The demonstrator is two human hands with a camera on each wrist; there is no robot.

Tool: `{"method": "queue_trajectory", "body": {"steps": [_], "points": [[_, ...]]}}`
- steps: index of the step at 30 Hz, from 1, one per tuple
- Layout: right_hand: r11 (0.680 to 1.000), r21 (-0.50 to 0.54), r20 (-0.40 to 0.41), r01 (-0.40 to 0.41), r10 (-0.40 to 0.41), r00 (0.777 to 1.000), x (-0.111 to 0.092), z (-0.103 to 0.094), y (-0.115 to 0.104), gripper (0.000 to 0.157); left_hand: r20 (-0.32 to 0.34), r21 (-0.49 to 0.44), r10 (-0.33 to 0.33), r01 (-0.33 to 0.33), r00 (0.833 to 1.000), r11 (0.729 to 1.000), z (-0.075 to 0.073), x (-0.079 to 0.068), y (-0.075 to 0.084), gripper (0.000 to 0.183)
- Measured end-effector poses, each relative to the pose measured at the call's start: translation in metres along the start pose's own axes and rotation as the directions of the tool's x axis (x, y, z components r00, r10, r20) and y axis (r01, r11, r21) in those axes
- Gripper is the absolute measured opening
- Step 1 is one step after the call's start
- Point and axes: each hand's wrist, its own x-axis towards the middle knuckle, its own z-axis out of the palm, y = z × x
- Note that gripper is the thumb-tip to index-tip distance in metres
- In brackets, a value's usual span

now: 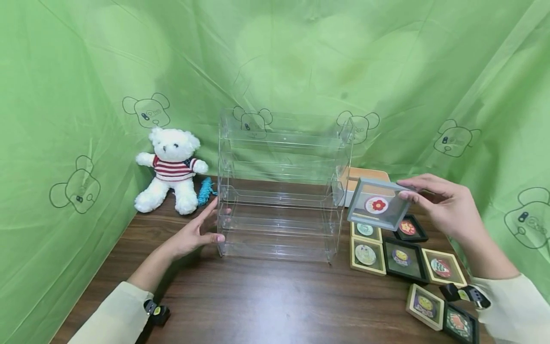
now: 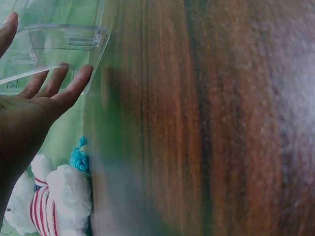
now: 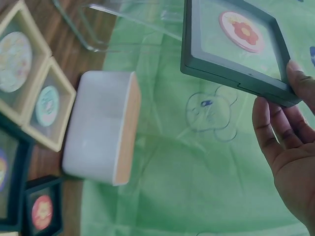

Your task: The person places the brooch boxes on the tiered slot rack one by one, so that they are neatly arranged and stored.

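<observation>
While left hand (image 1: 192, 236) touches rack (image 1: 279, 196), right hand (image 1: 447, 205) grips frame (image 1: 377, 216).

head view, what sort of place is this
Probably a small indoor tabletop set-up, perhaps screened off for recording: green cloth printed with cartoon animal heads hangs around a wooden table, on which a clear shelf stands.

1. Head view: bright, fairly even; pale light patches on the far green cloth (image 1: 296, 57).
2. Strong whitish glare on the near tabletop (image 1: 268, 298), probably overhead light; dark shadow beside the left forearm (image 1: 150, 267).
3. Clear rack (image 1: 279, 198): thin glints along edges.
4. Left wrist view: dim, grainy; tabletop soft, hazy glare, left fingers (image 2: 76, 86) shaded.
5. Right wrist view: muted, slightly hazy; framed badges (image 3: 47, 105) soft, gray frame (image 3: 236, 81) crisper.
</observation>
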Motion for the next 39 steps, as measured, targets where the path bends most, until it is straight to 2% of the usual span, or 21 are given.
{"method": "queue_trajectory", "body": {"steps": [5,10,13,17,22,27,33,36,39], "points": [[0.999,0.037,-0.026,0.008,-0.007,1.000,0.021,0.005,-0.012,0.035,0.008,-0.053,0.012,-0.011,1.000,0.999,0.002,0.001,0.000,0.118],[0.986,0.137,-0.037,-0.092,0.098,0.994,0.043,0.011,-0.029,0.027,0.016,-0.108,0.012,-0.010,1.000,0.994,0.002,0.001,-0.001,0.119],[0.946,0.285,-0.045,-0.154,0.174,0.984,0.059,0.016,-0.040,0.026,0.020,-0.119,0.012,-0.009,1.000,0.993,0.002,0.001,-0.001,0.119],[0.872,0.464,-0.066,-0.155,0.209,0.976,0.080,0.023,-0.050,0.030,0.025,-0.128,0.003,0.000,1.000,0.992,0.002,0.000,-0.001,0.117],[0.836,0.541,-0.115,-0.097,0.188,0.975,0.107,0.036,-0.059,0.030,0.020,-0.106,-0.012,0.014,1.000,0.994,0.001,-0.001,-0.002,0.116],[0.779,0.625,-0.145,-0.051,0.181,0.973,0.132,0.050,-0.071,0.030,0.001,-0.053,-0.018,0.018,1.000,0.998,0.002,-0.002,-0.002,0.116],[0.698,0.714,-0.130,-0.056,0.212,0.969,0.160,0.066,-0.088,0.029,0.022,-0.112,-0.012,0.014,1.000,0.994,0.003,-0.002,-0.002,0.116],[0.687,0.722,-0.115,-0.079,0.231,0.966,0.172,0.072,-0.095,0.029,0.024,-0.111,0.001,0.001,1.000,0.994,0.003,-0.002,-0.002,0.116],[0.701,0.705,-0.104,-0.103,0.246,0.964,0.183,0.079,-0.100,0.028,0.026,-0.119,0.007,-0.004,1.000,0.993,0.003,-0.002,-0.001,0.116]]}}
